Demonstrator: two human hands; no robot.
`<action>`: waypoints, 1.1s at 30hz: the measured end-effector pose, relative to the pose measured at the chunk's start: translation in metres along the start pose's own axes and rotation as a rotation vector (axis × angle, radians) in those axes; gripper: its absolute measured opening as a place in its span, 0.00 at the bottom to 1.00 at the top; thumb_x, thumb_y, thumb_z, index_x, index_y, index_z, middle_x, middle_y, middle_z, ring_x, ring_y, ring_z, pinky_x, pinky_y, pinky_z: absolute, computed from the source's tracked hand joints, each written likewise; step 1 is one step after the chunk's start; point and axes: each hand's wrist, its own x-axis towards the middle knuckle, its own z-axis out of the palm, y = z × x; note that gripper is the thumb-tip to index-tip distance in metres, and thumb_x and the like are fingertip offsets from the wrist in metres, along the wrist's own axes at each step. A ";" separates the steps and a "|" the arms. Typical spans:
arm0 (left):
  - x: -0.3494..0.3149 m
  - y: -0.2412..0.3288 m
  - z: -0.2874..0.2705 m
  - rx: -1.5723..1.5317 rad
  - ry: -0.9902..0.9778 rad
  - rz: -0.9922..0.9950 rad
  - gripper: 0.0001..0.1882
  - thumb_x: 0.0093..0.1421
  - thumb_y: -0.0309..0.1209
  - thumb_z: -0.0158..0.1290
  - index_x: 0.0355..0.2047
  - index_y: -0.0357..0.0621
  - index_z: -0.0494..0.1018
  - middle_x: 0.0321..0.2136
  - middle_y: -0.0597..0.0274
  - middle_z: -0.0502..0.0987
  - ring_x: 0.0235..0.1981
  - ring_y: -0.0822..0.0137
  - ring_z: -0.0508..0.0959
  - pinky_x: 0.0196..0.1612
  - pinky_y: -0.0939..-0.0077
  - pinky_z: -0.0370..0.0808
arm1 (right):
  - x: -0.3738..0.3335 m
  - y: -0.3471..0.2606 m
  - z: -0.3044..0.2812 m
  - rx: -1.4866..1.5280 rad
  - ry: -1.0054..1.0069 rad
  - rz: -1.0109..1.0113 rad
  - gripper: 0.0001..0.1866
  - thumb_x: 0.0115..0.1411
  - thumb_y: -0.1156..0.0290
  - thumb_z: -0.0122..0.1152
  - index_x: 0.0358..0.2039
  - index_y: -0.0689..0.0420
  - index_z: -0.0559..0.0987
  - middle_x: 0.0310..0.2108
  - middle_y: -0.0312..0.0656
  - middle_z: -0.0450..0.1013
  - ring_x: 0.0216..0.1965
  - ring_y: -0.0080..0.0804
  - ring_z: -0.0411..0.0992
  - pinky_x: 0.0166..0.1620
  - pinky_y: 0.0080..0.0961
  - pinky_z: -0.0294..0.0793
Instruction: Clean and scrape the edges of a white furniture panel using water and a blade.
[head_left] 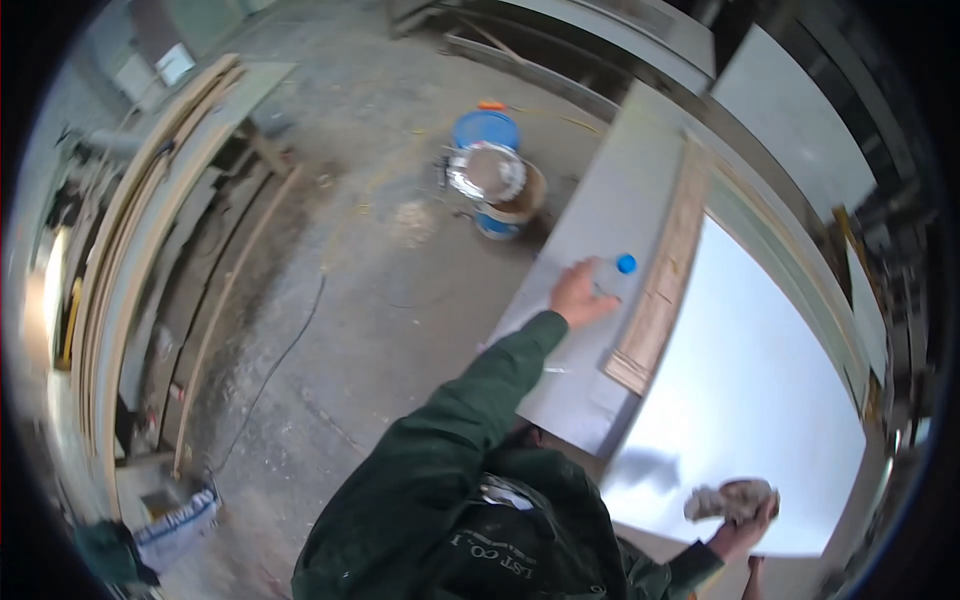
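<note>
My left hand [582,296] reaches out over the pale worktop with thumb and fingers apart. Just past its fingertips is a bottle with a blue cap [627,264]; its body looks clear and is hard to make out, so contact with my fingers is uncertain. At the lower right, my right hand [741,538] grips a crumpled, dirty grey-brown rag [733,500] close above the near end of a glossy white panel [760,370]. The rag partly covers the fingers of that hand.
Strips of wood [662,275] lie along the panel's left edge. A blue bucket [487,130] and a foil-covered container [488,174] stand on the floor ahead. Long boards [150,220] rest on a rack at left. A dark cord [290,350] crosses the concrete floor.
</note>
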 end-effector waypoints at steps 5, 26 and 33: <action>-0.014 -0.014 0.004 -0.280 -0.061 0.023 0.62 0.46 0.49 0.76 0.71 0.33 0.55 0.66 0.41 0.66 0.67 0.43 0.67 0.70 0.52 0.64 | 0.006 0.027 -0.016 0.026 0.043 -0.006 0.17 0.73 0.60 0.59 0.55 0.57 0.75 0.54 0.43 0.74 0.55 0.36 0.74 0.57 0.36 0.77; -0.039 -0.159 -0.170 -0.547 0.068 -0.776 0.11 0.68 0.43 0.58 0.41 0.52 0.74 0.29 0.65 0.80 0.27 0.71 0.79 0.31 0.73 0.74 | -0.072 0.040 -0.028 0.215 0.210 -0.046 0.17 0.77 0.57 0.52 0.56 0.55 0.75 0.52 0.42 0.77 0.53 0.37 0.77 0.56 0.38 0.79; -0.093 -0.111 -0.091 -0.416 0.258 -0.428 0.13 0.67 0.39 0.62 0.41 0.43 0.78 0.33 0.66 0.79 0.33 0.74 0.77 0.39 0.78 0.73 | -0.075 0.118 0.031 -0.282 -0.010 0.132 0.19 0.76 0.57 0.56 0.52 0.60 0.82 0.42 0.38 0.80 0.42 0.22 0.75 0.47 0.23 0.75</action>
